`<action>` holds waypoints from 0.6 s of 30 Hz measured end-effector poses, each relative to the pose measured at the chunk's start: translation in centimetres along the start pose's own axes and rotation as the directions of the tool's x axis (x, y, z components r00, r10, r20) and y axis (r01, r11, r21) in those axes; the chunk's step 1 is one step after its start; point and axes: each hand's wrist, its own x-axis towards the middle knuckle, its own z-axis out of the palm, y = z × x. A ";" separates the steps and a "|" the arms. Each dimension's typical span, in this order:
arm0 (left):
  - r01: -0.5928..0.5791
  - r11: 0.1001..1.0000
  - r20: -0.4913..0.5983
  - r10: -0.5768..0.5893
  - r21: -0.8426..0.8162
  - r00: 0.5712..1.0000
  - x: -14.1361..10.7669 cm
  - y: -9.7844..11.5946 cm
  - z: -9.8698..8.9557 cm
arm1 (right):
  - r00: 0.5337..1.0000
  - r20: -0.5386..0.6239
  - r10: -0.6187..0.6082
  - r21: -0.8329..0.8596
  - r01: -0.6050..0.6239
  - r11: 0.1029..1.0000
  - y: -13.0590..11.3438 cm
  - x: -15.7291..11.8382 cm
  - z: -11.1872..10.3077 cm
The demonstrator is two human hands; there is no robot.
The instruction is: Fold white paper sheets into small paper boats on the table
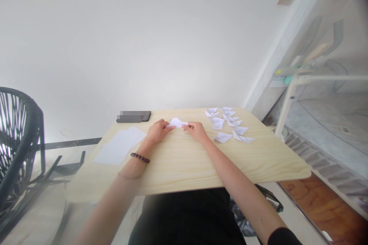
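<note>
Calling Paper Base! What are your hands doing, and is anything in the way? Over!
Left fingers and right fingers pinching folded paper, one side each. Paper boats off right, flat sheets off left. Nothing else between fingers. Over.

We are seeing bare tabletop (184, 160) lying open between our forearms; folded paper boats (222, 137) are crowding the right, loose paper sheets (115, 148) blocking the left.

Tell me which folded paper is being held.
The folded paper pinched between the left hand and the right hand; the other folded papers lie untouched on the table, to its right.
</note>
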 end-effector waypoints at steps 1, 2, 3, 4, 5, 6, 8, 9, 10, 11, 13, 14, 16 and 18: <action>-0.032 0.999 -0.017 0.032 -0.015 0.999 0.0 0.0 0.1 | 1.000 0.004 -0.003 -0.010 0.003 1.000 0.0 0.0 0.0; -0.060 0.998 -0.039 0.058 -0.031 0.998 0.0 0.0 0.1 | 1.000 0.009 -0.008 -0.016 0.008 1.000 0.0 0.0 0.1; -0.082 0.996 -0.060 0.080 -0.043 0.995 0.0 -0.1 0.2 | 1.000 0.018 -0.016 -0.019 0.016 1.000 0.0 0.0 0.1; -0.100 0.994 -0.080 0.096 -0.050 0.992 0.0 -0.1 0.3 | 0.999 0.028 -0.029 -0.021 0.030 0.999 0.0 -0.1 0.1; -0.115 0.992 -0.096 0.109 -0.052 0.989 0.0 0.0 0.3 | 0.998 0.040 -0.046 -0.026 0.047 0.999 0.1 -0.1 0.2; -0.129 0.990 -0.107 0.123 -0.052 0.987 0.0 0.0 0.4 | 0.997 0.050 -0.063 -0.034 0.065 0.997 0.1 -0.1 0.2; -0.164 0.985 -0.117 0.156 -0.056 0.981 0.0 0.2 0.4 | 0.994 0.060 -0.092 -0.053 0.096 0.994 0.1 -0.2 0.3; -0.186 0.980 -0.118 0.177 -0.065 0.977 0.0 0.4 0.4 | 0.993 0.062 -0.102 -0.059 0.106 0.993 0.1 -0.2 0.3; -0.210 0.975 -0.118 0.200 -0.076 0.973 0.0 0.6 0.4 | 0.992 0.065 -0.109 -0.061 0.113 0.992 0.1 -0.2 0.3; -0.235 0.968 -0.117 0.224 -0.091 0.968 0.1 0.7 0.4 | 0.991 0.068 -0.111 -0.059 0.115 0.992 0.0 -0.2 0.3; -0.274 0.955 -0.117 0.261 -0.115 0.958 0.1 1.0 0.3 | 0.991 0.073 -0.109 -0.052 0.113 0.992 0.0 -0.2 0.3; -0.284 0.951 -0.121 0.270 -0.120 0.955 0.1 1.0 0.3 | 0.992 0.075 -0.105 -0.049 0.109 0.993 0.0 -0.2 0.4; -0.281 0.953 -0.131 0.266 -0.114 0.955 0.2 0.9 0.3 | 0.992 0.081 -0.094 -0.036 0.098 0.995 0.0 -0.1 0.4; -0.255 0.962 -0.148 0.240 -0.096 0.960 0.3 0.7 0.4 | 0.994 0.079 -0.069 -0.011 0.070 0.997 0.0 -0.1 0.4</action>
